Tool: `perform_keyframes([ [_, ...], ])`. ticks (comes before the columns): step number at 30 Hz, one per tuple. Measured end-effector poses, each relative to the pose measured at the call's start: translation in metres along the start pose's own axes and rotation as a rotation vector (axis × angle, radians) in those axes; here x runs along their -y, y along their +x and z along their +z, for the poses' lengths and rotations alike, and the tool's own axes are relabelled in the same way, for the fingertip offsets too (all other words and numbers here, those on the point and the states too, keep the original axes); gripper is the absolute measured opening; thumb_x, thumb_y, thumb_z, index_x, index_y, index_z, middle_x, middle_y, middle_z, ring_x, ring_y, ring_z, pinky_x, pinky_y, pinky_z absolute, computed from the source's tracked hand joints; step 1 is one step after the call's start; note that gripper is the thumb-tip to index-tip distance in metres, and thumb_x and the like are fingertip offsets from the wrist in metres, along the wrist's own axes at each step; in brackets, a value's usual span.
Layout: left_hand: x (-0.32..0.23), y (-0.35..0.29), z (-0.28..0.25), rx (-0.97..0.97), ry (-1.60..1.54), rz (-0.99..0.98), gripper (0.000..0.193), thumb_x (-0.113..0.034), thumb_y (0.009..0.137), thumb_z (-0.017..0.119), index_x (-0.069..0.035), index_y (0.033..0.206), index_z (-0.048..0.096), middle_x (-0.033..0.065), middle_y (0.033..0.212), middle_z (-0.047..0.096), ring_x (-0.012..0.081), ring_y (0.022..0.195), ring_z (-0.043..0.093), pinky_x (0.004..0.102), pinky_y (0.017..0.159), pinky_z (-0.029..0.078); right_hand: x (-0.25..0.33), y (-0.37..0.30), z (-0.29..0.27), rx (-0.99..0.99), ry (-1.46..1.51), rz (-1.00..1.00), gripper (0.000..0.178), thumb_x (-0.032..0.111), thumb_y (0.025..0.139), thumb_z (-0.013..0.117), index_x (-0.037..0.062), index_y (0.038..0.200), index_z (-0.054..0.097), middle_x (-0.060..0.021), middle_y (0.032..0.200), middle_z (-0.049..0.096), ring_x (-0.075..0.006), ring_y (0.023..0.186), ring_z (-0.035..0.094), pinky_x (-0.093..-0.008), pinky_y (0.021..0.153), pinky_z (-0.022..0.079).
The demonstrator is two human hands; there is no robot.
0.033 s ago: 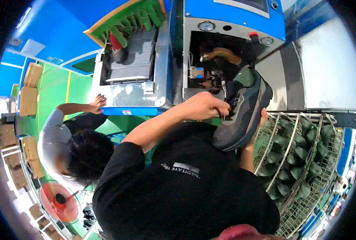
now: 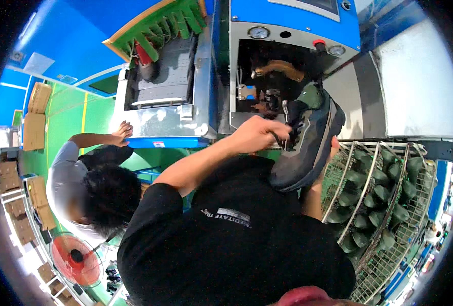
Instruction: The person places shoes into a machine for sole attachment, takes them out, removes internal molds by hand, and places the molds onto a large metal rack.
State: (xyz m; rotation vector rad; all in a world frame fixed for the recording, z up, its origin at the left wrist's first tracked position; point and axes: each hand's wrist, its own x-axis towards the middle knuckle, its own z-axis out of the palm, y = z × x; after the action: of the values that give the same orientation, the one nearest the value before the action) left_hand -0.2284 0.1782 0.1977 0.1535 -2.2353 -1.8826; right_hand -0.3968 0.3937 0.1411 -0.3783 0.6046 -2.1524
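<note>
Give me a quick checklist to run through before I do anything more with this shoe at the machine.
1. Left hand on the laces of the dark shoe: ok, fingers pinch them.
2. Right hand supporting the shoe: cannot tell, mostly hidden behind the shoe.
3. Machine opening free of another shoe: ok, only a brown curved part shows inside.
4. Co-worker's hand away from the shoe: ok, it rests on the neighbouring machine's metal ledge.
5. Wire rack of dark green lasts within reach on the right: ok.
</note>
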Motion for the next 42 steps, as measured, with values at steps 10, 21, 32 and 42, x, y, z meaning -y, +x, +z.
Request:
perform_keyframes([
  [10, 0.056, 0.001, 0.031, -0.183, -0.294, -0.416, 0.064, -0.057, 0.107, 0.03, -0.004, 0.121, 0.064, 0.0084, 0.105, 0.067, 0.0147, 0.103, 0.057, 0.0339, 0.096, 0.045, 0.027, -0.008, 0.085, -0.475, -0.024, 0.247, 0.06, 0.042, 0.092, 0.057, 0.0049, 0.14, 0.052, -0.0111, 0.132, 0.063, -0.0266, 0.111, 0.064, -0.0392, 0.098, 0.053],
  [21, 0.084, -0.03, 0.046, 0.023, -0.125, -0.445, 0.05, -0.052, 0.104, 0.047, -0.003, 0.104, 0.06, 0.0084, 0.091, 0.062, 0.016, 0.093, 0.055, 0.0348, 0.09, 0.046, 0.026, 0.055, 0.011, -0.345, -1.128, 0.097, 0.08, 0.022, 0.083, 0.072, 0.0013, 0.153, 0.039, -0.0108, 0.134, 0.06, -0.0162, 0.111, 0.06, -0.0281, 0.097, 0.047],
  [32, 0.148, 0.028, 0.049, -0.078, -0.602, -0.643, 0.056, -0.048, 0.104, 0.049, -0.006, 0.141, 0.052, 0.003, 0.121, 0.063, 0.0146, 0.11, 0.056, 0.0323, 0.096, 0.045, 0.001, 0.139, 0.05, -0.243, -1.673, 0.193, 0.1, 0.036, 0.075, 0.085, 0.0067, 0.155, 0.033, -0.0198, 0.129, 0.065, -0.023, 0.112, 0.065, -0.0333, 0.098, 0.049],
  [42, 0.21, 0.039, 0.062, -0.056, -1.165, -0.703, 0.035, -0.007, 0.093, 0.043, -0.022, 0.121, 0.06, 0.0066, 0.119, 0.062, 0.0248, 0.104, 0.059, 0.0433, 0.083, 0.049, -0.05, 0.149, 0.087, -0.193, -2.226, 0.332, 0.107, 0.052, 0.075, 0.078, 0.0268, 0.161, 0.02, -0.0376, 0.117, 0.056, -0.0521, 0.104, 0.061, -0.0499, 0.09, 0.051],
])
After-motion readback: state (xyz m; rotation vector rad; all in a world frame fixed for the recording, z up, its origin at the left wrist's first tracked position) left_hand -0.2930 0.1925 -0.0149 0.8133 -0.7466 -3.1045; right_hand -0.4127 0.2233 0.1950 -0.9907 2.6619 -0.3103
